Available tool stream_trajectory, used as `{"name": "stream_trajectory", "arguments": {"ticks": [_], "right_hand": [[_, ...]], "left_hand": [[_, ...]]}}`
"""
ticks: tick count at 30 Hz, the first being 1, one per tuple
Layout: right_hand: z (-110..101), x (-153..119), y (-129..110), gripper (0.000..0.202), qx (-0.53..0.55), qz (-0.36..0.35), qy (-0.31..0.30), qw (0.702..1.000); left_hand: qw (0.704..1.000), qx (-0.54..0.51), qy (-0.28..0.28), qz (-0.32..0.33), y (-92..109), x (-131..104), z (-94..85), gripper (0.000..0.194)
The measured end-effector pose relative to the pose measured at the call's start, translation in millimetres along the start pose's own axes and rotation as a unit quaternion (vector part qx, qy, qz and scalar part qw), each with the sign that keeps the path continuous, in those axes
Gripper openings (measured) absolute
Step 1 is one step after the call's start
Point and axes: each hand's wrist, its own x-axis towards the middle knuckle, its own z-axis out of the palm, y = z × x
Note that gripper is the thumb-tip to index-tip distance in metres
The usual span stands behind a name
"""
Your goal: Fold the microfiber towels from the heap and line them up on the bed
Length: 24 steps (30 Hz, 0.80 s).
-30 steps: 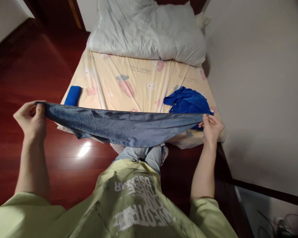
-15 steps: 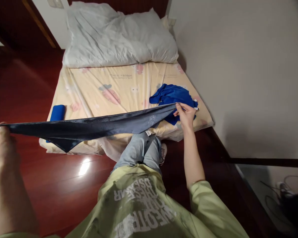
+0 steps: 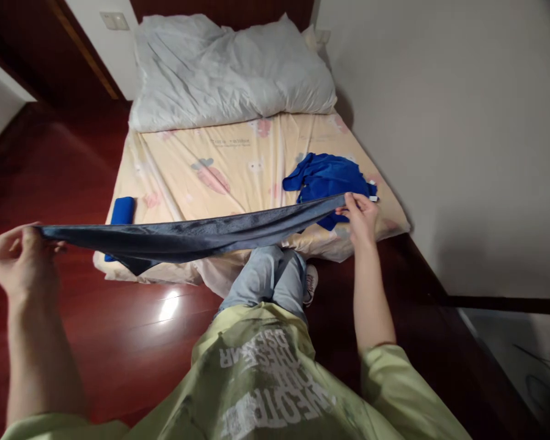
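A dark grey-blue cloth (image 3: pixel 197 238), perhaps a towel, is stretched taut in the air between my hands, in front of the bed's near edge. My left hand (image 3: pixel 25 263) pinches its left corner, thumb on top. At the other end my right hand (image 3: pixel 361 214) grips the right corner between thumb and fingers. A loose point of the cloth hangs down left of the middle. Behind my right hand a crumpled blue cloth (image 3: pixel 327 174) lies on the bed, partly covered by the stretched one. A folded blue bundle (image 3: pixel 123 211) shows behind the cloth's left part.
The low bed (image 3: pixel 178 177) has a cream sheet with carrot prints. A pale grey quilt or pillow (image 3: pixel 233 73) is heaped at its head. A white wall (image 3: pixel 449 134) stands on the right, and dark red floor (image 3: pixel 119 348) surrounds the near side. Cables (image 3: pixel 538 379) lie at lower right.
The view has shifted, so the bed and hands appear farther right. The cloth stays stretched between both hands, and its white tag and printed mark no longer show.
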Motion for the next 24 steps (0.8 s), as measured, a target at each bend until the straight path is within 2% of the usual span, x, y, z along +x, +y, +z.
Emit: {"name": "stream_trajectory", "arguments": {"ticks": [2, 8, 11, 14, 17, 20, 22, 24], "right_hand": [[-6.1, 0.0, 0.1, 0.033, 0.009, 0.003, 0.01, 1.0], [-7.5, 9.8, -1.6, 0.028, 0.038, 0.001, 0.013, 0.999], [5.8, 17.2, 2.6, 0.023, 0.035, 0.007, 0.025, 0.999], [31.6, 29.2, 10.0, 0.009, 0.027, 0.023, 0.042, 0.999], [66.7, 49.5, 12.7, 0.008, 0.027, 0.017, 0.025, 0.999], [98.5, 76.9, 2.8, 0.012, 0.036, -0.014, 0.021, 0.999], [110.2, 94.6, -9.0, 0.016, 0.06, -0.059, 0.027, 0.996], [112.2, 107.0, -18.6, 0.021, 0.089, -0.114, 0.031, 0.989]], "left_hand": [[1.0, -0.013, -0.014, -0.005, 1.3, 0.2, 1.6, 0.035], [0.99, -0.042, -0.13, -0.037, 9.1, 1.4, 5.3, 0.046], [0.985, -0.052, -0.151, -0.068, 6.6, 6.0, 16.5, 0.04], [0.982, -0.052, -0.154, -0.095, 0.9, 17.1, 38.7, 0.03], [0.983, -0.044, -0.158, -0.081, 1.7, 40.3, 69.2, 0.023], [0.991, -0.026, -0.134, -0.008, 15.1, 77.3, 95.1, 0.025], [0.994, -0.01, -0.098, 0.057, 26.6, 105.4, 102.3, 0.028], [0.992, -0.013, -0.064, 0.104, 32.2, 129.1, 100.0, 0.029]]}}
